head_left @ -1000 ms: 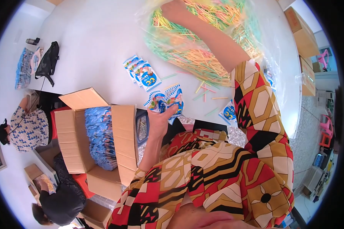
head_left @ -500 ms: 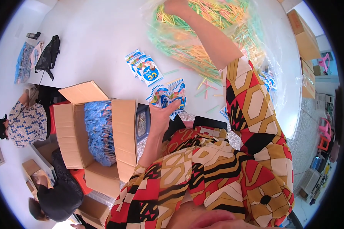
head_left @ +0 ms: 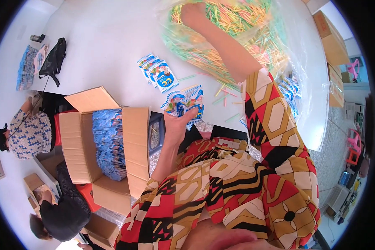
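My left hand (head_left: 177, 125) grips a blue-and-white printed packet (head_left: 193, 102) above the near table edge, thumb across its front; the packet looks bent open in the middle. Just beyond it, several similar packets (head_left: 163, 77) lie overlapped on the white table. At the far side my right hand (head_left: 193, 14) is down among thin pastel sticks (head_left: 233, 16) in a large clear plastic bag (head_left: 171, 35). Its fingers are curled downward, and what they hold, if anything, is hidden. A few loose sticks (head_left: 225, 98) are scattered between the bag and me.
An open cardboard box (head_left: 136, 146) full of blue packets stands at my left. More packets (head_left: 289, 89) lie by my right sleeve. A black bag (head_left: 54, 60) sits at the table's far left. Two people (head_left: 31, 129) work at the left. Closed cartons (head_left: 329, 37) stand at the right.
My right hand has shifted slightly nearer within the bag of sticks, showing more of its back. The left hand still holds the packet in about the same place.
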{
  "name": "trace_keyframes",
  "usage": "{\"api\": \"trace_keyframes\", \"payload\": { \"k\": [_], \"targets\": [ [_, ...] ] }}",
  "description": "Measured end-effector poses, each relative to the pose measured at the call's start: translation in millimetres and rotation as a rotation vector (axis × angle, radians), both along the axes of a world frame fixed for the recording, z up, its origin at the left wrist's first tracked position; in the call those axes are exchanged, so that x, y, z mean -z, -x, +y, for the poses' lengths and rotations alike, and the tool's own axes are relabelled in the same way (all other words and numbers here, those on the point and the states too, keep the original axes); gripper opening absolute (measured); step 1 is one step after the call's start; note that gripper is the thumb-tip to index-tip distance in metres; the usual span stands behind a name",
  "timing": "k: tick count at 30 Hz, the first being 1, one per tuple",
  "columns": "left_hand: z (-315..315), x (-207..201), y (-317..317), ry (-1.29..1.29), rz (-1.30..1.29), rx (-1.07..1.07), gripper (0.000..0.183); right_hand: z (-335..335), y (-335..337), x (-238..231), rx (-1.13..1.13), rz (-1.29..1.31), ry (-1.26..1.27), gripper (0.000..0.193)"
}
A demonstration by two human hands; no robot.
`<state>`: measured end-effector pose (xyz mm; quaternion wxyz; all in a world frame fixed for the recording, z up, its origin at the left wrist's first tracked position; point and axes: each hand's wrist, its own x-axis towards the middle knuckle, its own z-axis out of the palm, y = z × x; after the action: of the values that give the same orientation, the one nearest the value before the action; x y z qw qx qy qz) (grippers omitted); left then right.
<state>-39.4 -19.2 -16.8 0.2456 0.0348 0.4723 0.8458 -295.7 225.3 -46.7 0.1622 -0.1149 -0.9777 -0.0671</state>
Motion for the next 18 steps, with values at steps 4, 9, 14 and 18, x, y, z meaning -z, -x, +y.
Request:
{"api": "trace_keyframes", "payload": {
  "k": [4, 9, 14, 18],
  "targets": [
    [6, -3, -3, -0.019, 0.009, 0.006, 0.044, 27, -25, 1, 0.048, 0.038, 0.048, 0.017],
    [5, 2, -2, -0.009, 0.010, 0.015, 0.041, 50, -77, -19, 0.076, 0.028, 0.415, 0.025],
    [7, 1, -5, -0.002, 0.020, 0.030, 0.043, 63, -112, -6, -0.252, 0.163, 1.298, 0.022],
    [7, -2, -6, 0.007, 0.022, 0.020, 0.044, 57, -127, -11, -0.321, 0.209, 1.435, 0.020]
  ]
}}
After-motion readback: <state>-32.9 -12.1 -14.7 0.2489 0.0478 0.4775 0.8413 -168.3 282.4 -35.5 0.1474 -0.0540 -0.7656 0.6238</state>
